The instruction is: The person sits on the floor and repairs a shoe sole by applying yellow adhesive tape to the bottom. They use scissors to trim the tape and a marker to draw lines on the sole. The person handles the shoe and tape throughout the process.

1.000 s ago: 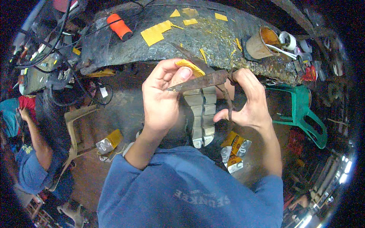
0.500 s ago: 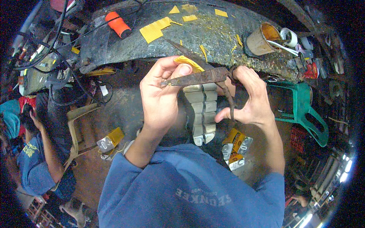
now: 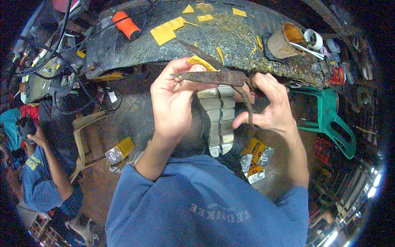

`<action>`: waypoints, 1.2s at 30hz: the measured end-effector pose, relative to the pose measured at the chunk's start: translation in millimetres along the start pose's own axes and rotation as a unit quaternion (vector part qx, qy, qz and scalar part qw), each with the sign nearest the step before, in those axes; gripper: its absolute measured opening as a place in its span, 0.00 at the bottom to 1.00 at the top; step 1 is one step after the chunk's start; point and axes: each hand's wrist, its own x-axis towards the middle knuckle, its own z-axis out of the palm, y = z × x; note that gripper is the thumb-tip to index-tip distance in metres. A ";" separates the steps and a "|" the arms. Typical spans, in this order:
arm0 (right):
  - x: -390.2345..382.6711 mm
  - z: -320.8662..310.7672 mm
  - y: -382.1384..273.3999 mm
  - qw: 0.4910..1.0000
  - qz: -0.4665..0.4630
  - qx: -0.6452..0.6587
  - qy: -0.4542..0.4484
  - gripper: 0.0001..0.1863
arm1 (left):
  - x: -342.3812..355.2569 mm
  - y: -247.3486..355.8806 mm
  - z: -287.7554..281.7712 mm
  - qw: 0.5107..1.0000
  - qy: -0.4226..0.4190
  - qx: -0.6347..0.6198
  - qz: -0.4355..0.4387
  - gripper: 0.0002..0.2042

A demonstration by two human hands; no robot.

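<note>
My left hand [image 3: 170, 103] pinches a small piece of yellow textured sheet [image 3: 201, 63] between thumb and fingers, above the middle of my lap. In my right hand [image 3: 273, 101] is a pair of old, rusty scissors [image 3: 218, 78], with my thumb and fingers at the handles. Their blades are spread, one on each side of the yellow piece. The nearer blade crosses in front of my left thumb and points left; the other slants up over the bench edge. Below the scissors, a grey, segmented shoe sole [image 3: 221, 119] lies at my lap.
The dark bench [image 3: 160, 55] ahead carries yellow scraps [image 3: 163, 35], an orange bottle-like object [image 3: 126, 26] and a stained bucket [image 3: 284, 40]. A green plastic chair [image 3: 329, 111] stands at right. Yellow-and-silver pieces [image 3: 257, 158] lie low beside me. Another person [image 3: 47, 173] sits at left.
The nearer scissor blade has swung up from a downward slant to nearly level. My left hand and the yellow piece have shifted up slightly. The other person's hand has moved slightly.
</note>
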 end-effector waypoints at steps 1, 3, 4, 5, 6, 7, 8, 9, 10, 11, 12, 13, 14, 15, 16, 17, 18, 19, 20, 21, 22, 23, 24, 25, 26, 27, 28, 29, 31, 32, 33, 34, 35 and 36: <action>0.1 0.8 0.4 1.000 0.000 0.003 -0.002 0.39 | 0.9 0.0 -0.6 1.000 0.000 0.009 -0.003 0.11; -0.1 1.0 0.9 1.000 0.005 0.004 -0.007 0.37 | 2.8 -0.6 -1.3 1.000 -0.002 0.018 -0.001 0.12; -0.1 1.1 1.0 1.000 0.011 0.003 -0.011 0.37 | 3.6 -1.1 -1.6 1.000 -0.005 0.018 0.004 0.13; 0.0 0.7 0.9 1.000 0.019 0.002 -0.012 0.36 | 4.3 -1.8 -1.8 1.000 -0.007 0.008 0.007 0.14; 0.4 1.0 0.6 1.000 0.021 -0.004 -0.012 0.36 | 5.1 -2.2 -2.3 1.000 -0.006 0.022 0.006 0.14; 0.9 1.1 0.1 1.000 0.026 -0.011 -0.011 0.36 | 5.9 -3.0 -2.8 1.000 -0.004 0.027 0.002 0.15; 1.5 1.0 -0.6 0.999 0.031 -0.017 -0.010 0.35 | 6.8 -3.9 -3.5 1.000 -0.004 0.016 0.001 0.16; 2.2 1.2 -1.5 0.999 0.030 -0.013 -0.003 0.36 | 7.5 -5.0 -4.2 1.000 -0.003 0.029 -0.006 0.16; 3.0 0.9 -2.4 0.999 0.030 -0.009 0.004 0.36 | 8.6 -6.6 -4.8 1.000 -0.004 0.028 -0.009 0.16; 4.0 0.7 -3.3 0.999 0.033 -0.003 0.011 0.37 | 9.7 -8.2 -5.5 1.000 -0.007 0.018 -0.011 0.17; 4.6 0.6 -4.5 0.999 0.031 -0.005 0.015 0.37 | 9.5 -9.4 -5.9 0.999 -0.018 0.023 -0.014 0.17; 5.3 0.3 -5.4 0.999 0.033 -0.005 0.019 0.37 | 10.0 -10.5 -6.3 0.999 -0.031 0.019 -0.015 0.17; 5.8 0.2 -6.2 0.999 0.034 -0.005 0.022 0.38 | 10.3 -11.4 -6.5 0.999 -0.044 0.016 -0.016 0.17; 6.1 -0.1 -6.8 0.999 0.036 -0.006 0.026 0.38 | 10.4 -12.2 -6.3 0.999 -0.040 0.020 -0.017 0.17; 6.2 -0.1 -6.9 0.999 0.037 -0.008 0.030 0.38 | 10.7 -12.5 -6.0 0.999 -0.037 0.024 -0.017 0.18; 6.0 0.0 -6.7 0.999 0.038 -0.009 0.034 0.38 | 10.7 -12.7 -5.4 0.999 -0.032 0.028 -0.017 0.18; 5.7 0.0 -5.8 0.999 0.040 -0.004 0.028 0.38 | 11.0 -12.8 -4.6 0.999 -0.026 0.031 -0.018 0.18; 5.1 0.2 -4.5 0.999 0.042 0.000 0.023 0.38 | 11.4 -12.8 -3.7 0.999 -0.020 0.034 -0.020 0.18; 4.4 0.4 -2.9 0.999 0.046 0.004 0.018 0.38 | 11.7 -13.0 -2.4 0.999 -0.010 0.034 -0.023 0.18; 4.0 1.3 -0.9 0.999 0.033 -0.006 0.022 0.40 | 12.1 -13.4 -1.1 0.999 -0.007 0.033 -0.024 0.18; 3.8 2.9 1.3 0.999 0.022 -0.016 0.027 0.43 | 12.4 -13.9 0.1 0.999 -0.001 0.029 -0.027 0.17; 3.0 4.2 3.2 0.999 0.011 -0.026 0.033 0.46 | 12.7 -14.5 1.1 0.999 0.004 0.025 -0.030 0.17; 1.7 4.9 4.7 0.999 0.011 -0.024 0.036 0.45 | 13.4 -14.7 1.3 0.999 -0.005 0.028 -0.027 0.15; 0.4 5.6 6.0 0.999 0.010 -0.022 0.041 0.44 | 14.0 -14.8 1.3 0.999 -0.015 0.030 -0.024 0.14; -0.7 6.1 7.1 0.999 0.007 -0.020 0.048 0.44 | 14.6 -15.1 1.0 0.999 -0.025 0.025 -0.019 0.13; -1.9 6.2 7.9 0.999 0.010 -0.020 0.045 0.43 | 15.0 -15.1 0.5 0.999 -0.028 0.032 -0.026 0.12; -2.6 6.1 8.7 0.999 0.011 -0.021 0.045 0.42 | 15.5 -15.4 0.1 0.998 -0.033 0.030 -0.032 0.11; -3.2 5.7 9.3 0.999 0.012 -0.021 0.044 0.42 | 16.1 -15.9 -0.3 0.998 -0.034 0.023 -0.038 0.10; -4.9 2.4 9.3 0.999 0.033 -0.023 0.023 0.38 | 16.3 -17.1 -0.3 0.998 -0.039 0.014 -0.038 0.09; -5.1 1.3 9.0 0.999 0.043 -0.024 0.016 0.36 | 16.4 -17.7 -0.2 0.998 -0.040 0.007 -0.038 0.09; -4.8 0.8 8.5 0.999 0.044 -0.025 0.011 0.36 | 16.4 -18.3 0.1 0.998 -0.035 0.009 -0.041 0.09; -4.2 0.3 7.9 0.999 0.044 -0.025 0.010 0.36 | 16.6 -19.0 0.4 0.999 -0.029 0.011 -0.045 0.09; -3.6 0.1 7.0 0.999 0.044 -0.025 0.009 0.36 | 16.6 -19.6 0.6 0.999 -0.032 0.000 -0.039 0.10; -2.7 0.2 5.9 0.998 0.049 -0.021 0.015 0.35 | 16.7 -20.3 0.8 0.998 -0.029 0.019 -0.043 0.10</action>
